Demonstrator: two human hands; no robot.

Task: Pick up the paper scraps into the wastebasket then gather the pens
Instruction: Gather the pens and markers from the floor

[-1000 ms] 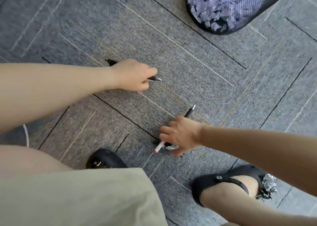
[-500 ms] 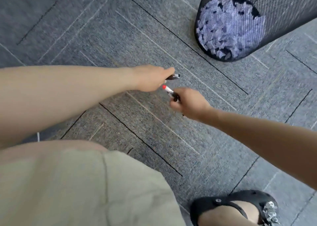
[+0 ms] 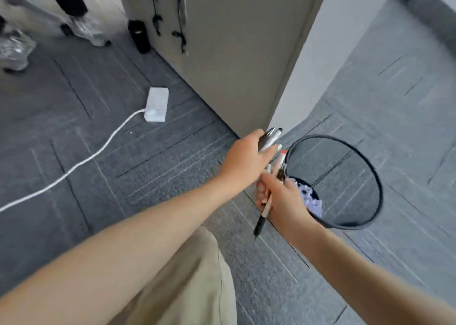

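My left hand (image 3: 246, 159) is closed around grey and black pens (image 3: 270, 137) whose tips stick up past my fingers. Just below it, my right hand (image 3: 283, 198) grips two pens: a red-capped one (image 3: 282, 156) pointing up and a black-tipped one (image 3: 262, 219) pointing down. The two hands nearly touch. To the right stands the black mesh wastebasket (image 3: 370, 171), upright, with pale purple paper scraps (image 3: 312, 201) in its bottom. My right hand overlaps the basket's left rim.
A grey cabinet or door panel (image 3: 234, 65) rises right behind my hands. A white power adapter (image 3: 157, 104) with a white cable (image 3: 74, 169) lies on the grey carpet at left. Another person's legs and shoes (image 3: 84, 28) stand at the far left.
I have risen from the floor, so the view now looks down from higher up. Both hands lifted with their pens and came together beside the wastebasket, which now shows from above.
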